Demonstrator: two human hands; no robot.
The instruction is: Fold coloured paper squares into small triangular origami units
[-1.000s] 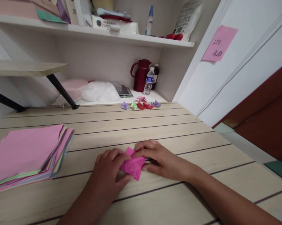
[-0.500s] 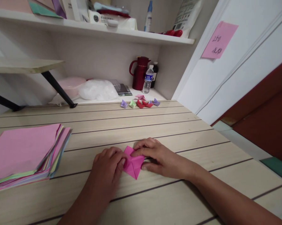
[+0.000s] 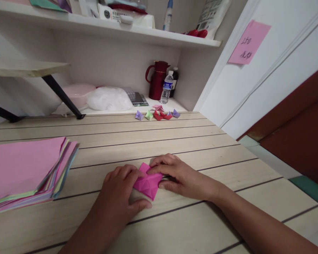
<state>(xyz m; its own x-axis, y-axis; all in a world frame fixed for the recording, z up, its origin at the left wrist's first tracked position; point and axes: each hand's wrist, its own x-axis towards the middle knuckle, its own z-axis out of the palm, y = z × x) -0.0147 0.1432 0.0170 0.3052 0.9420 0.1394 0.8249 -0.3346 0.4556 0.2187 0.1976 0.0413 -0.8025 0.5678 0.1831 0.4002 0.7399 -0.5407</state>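
A small bright pink folded square of origami paper (image 3: 150, 185) lies on the wooden table between my hands, with crease lines meeting near its middle. My right hand (image 3: 175, 173) grips its right side, the index finger on top and the thumb against the edge. On the left, my left hand (image 3: 124, 192) rests its forefinger on the paper's left corner. Its thumb is stretched away below, apart from the paper, so this hand is open. The left corner is partly hidden under the fingers.
A thick stack of coloured paper (image 3: 29, 165) lies at the left. Small folded paper boats (image 3: 158, 115) line the table's back edge. Behind them are a dark red jug (image 3: 157, 83), a water bottle (image 3: 166, 88) and a white plastic bag (image 3: 108, 98). A black-legged raised shelf (image 3: 29, 67) stands back left.
My left thumb has lifted off the paper and swung down and outward. More of the paper's left side now shows. The right hand keeps its hold.
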